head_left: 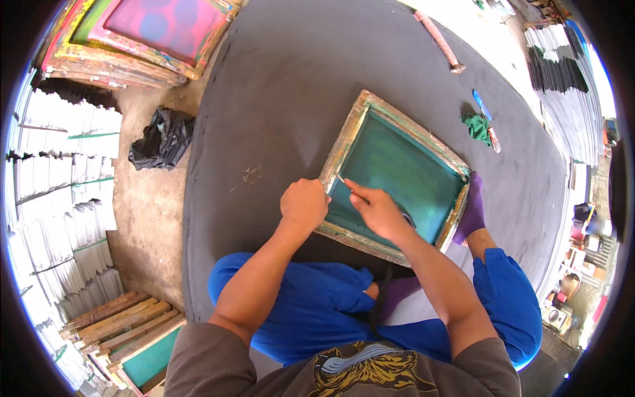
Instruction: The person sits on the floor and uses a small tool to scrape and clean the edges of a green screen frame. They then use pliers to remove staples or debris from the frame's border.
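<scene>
The closed left hand (305, 204), any hold hidden, meets the framed green screen (397, 175) at its left rim; the right hand (380, 210) grips a thin tool (348, 184). The screen lies on the desk (264, 119); the tool slipping inward could tear its mesh.

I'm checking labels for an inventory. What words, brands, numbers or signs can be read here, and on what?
None can be read with certainty.
Marks on the dark surface: too faint to read.
Shirt: a yellow and blue picture, no lettering I can make out.
Red-and-white item by the green cloth: any print is too small.
Frame and the tool in the right hand: no lettering visible.
</scene>
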Demonstrator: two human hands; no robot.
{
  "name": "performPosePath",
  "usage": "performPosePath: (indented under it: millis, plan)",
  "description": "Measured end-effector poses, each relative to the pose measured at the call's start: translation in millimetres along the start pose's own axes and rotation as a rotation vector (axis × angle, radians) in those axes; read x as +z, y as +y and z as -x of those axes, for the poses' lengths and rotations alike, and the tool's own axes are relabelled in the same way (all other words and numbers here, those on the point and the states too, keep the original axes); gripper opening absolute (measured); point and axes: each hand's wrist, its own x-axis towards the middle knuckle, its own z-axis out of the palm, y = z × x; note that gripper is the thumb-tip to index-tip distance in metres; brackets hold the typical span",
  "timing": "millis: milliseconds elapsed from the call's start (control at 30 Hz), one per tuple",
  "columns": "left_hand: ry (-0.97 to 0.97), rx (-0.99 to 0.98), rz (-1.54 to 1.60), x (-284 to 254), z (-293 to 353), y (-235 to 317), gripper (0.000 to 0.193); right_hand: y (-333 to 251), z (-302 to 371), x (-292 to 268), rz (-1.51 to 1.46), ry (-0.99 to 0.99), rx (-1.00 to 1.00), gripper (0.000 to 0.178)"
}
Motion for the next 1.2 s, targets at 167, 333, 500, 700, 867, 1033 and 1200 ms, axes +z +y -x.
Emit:
performPosePath:
  millis: [167, 333, 500, 700, 867, 1033, 1200]
  plan:
    - [-0.002, 0.015, 0.007, 0.7, -2.7, -0.4, 0.039, 44.3, -7.7, 31.9, -0.168, 0.199, -0.237, 0.045]
    - [-0.025, -0.006, 0.014, -3.0, -2.7, -5.3, 0.039, 17.8, 1.6, 16.3, 0.049, 0.039, -0.017, 0.047]
    - [0.008, 0.008, -0.002, 2.5, -2.5, -3.0, 0.04, 32.0, -0.4, 21.6, -0.109, 0.043, -0.04, 0.048]
    - [-0.089, -0.041, -0.038, -15.6, -3.0, 2.9, 0.035, 31.3, -4.9, 16.6, -0.393, -0.092, 0.098, 0.048]
    - [-0.022, 0.007, 0.015, -8.1, -5.1, 0.0, 0.041, 76.1, -24.6, 41.6, -0.315, 0.132, -0.353, 0.047]
    - [-0.044, -0.027, 0.049, -9.7, -5.4, -7.4, 0.041, 36.9, -15.5, -4.0, -1.155, -0.489, 0.444, 0.046]
    - [-0.073, -0.011, 0.064, -14.4, -5.9, -4.5, 0.043, 61.6, -22.7, 29.1, -0.307, 0.103, -0.213, 0.046]
